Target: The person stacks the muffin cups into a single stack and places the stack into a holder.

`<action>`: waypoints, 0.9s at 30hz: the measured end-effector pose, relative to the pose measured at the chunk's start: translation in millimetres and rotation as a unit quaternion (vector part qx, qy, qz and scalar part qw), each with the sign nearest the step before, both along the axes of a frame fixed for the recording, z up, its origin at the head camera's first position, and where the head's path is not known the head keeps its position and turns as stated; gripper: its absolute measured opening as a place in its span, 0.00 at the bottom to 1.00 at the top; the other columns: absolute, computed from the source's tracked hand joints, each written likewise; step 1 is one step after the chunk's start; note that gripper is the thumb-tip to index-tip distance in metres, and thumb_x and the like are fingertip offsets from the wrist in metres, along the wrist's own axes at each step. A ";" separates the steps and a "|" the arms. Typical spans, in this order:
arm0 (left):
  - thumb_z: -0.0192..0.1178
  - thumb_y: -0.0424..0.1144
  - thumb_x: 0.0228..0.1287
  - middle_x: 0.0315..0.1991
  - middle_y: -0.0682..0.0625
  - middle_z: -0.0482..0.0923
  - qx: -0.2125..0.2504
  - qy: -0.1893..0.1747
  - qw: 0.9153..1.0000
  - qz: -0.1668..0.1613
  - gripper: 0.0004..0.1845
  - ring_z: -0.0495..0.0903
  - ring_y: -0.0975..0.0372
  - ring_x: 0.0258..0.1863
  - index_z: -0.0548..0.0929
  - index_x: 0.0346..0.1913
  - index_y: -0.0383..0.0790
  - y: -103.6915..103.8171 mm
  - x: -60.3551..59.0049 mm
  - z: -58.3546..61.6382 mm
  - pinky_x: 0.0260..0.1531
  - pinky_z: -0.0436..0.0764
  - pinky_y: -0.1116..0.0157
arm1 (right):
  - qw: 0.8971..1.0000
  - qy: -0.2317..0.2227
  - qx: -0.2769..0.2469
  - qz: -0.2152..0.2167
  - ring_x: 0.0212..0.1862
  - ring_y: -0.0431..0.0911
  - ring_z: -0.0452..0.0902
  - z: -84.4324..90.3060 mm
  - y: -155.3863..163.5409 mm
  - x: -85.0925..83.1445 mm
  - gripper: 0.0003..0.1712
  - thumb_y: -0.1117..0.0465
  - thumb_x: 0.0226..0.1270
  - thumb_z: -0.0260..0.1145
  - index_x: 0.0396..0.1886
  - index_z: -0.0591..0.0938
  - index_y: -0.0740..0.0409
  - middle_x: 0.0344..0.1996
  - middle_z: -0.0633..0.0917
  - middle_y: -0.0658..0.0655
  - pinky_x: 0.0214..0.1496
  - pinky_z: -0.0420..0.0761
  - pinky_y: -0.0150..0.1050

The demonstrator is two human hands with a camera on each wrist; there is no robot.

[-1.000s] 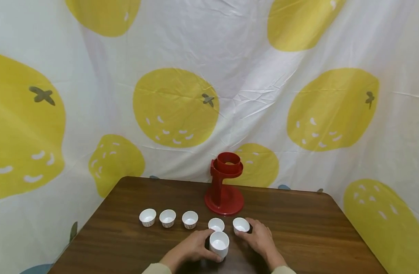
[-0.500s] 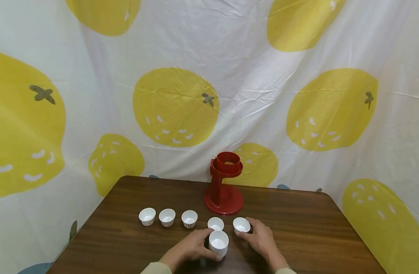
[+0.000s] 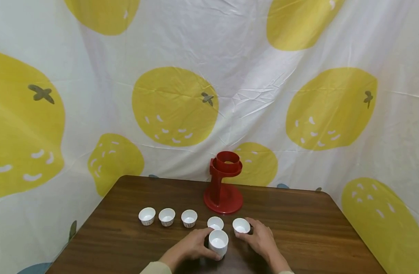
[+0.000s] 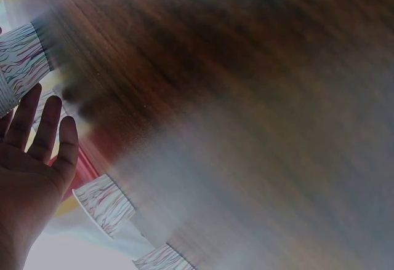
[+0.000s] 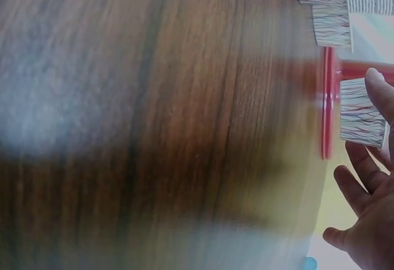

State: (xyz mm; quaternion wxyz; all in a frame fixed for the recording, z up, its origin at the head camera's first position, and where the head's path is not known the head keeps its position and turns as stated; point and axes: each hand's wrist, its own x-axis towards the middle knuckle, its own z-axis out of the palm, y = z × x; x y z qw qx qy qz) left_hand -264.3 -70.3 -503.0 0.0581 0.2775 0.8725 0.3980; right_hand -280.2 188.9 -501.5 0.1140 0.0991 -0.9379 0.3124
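Note:
My left hand (image 3: 195, 244) curves thumb and forefinger round a stack of white paper baking cups (image 3: 218, 243). In the left wrist view the stack (image 4: 23, 58) shows ribbed rims and a streaky coloured pattern; its other fingers extend below. My right hand (image 3: 261, 236) pinches a single baking cup (image 3: 241, 225) between thumb and fingers. That cup (image 5: 362, 113) appears slightly raised off the table in the right wrist view. Just behind the stack sits another cup (image 3: 215, 223), partly hidden by it. To the left, more cups (image 3: 189, 219) stand upright in a row.
A red stand (image 3: 224, 199) with a round base and a ring holder on top stands behind the cups. Underneath everything is the dark wooden table (image 3: 298, 217). A white cloth with yellow fruit prints (image 3: 250, 95) hangs behind the table's back edge.
Both hands hold almost the same position and grip as before. The whole head view has shifted very slightly; no cup has visibly been moved.

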 end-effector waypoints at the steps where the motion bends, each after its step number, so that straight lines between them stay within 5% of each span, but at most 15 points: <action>1: 0.81 0.47 0.43 0.37 0.63 0.80 0.000 -0.001 1.000 0.000 0.28 0.77 0.69 0.39 0.81 0.49 0.49 0.0 0.0 0.2 0.46 0.76 0.65 | 1.000 0.003 0.002 0.001 0.48 0.56 0.80 0.6 0.1 0.4 0.36 0.47 0.49 0.80 0.54 0.82 0.63 0.43 0.86 0.58 0.51 0.69 0.61; 27: 0.81 0.46 0.44 0.38 0.62 0.80 0.008 -0.012 1.000 0.000 0.28 0.77 0.69 0.39 0.81 0.49 0.48 -0.6 -2.0 -1.8 0.46 0.76 0.64 | 1.000 0.004 -0.022 -0.003 0.48 0.54 0.79 18.3 -6.4 12.6 0.38 0.47 0.48 0.81 0.56 0.82 0.63 0.44 0.85 0.58 0.53 0.70 0.58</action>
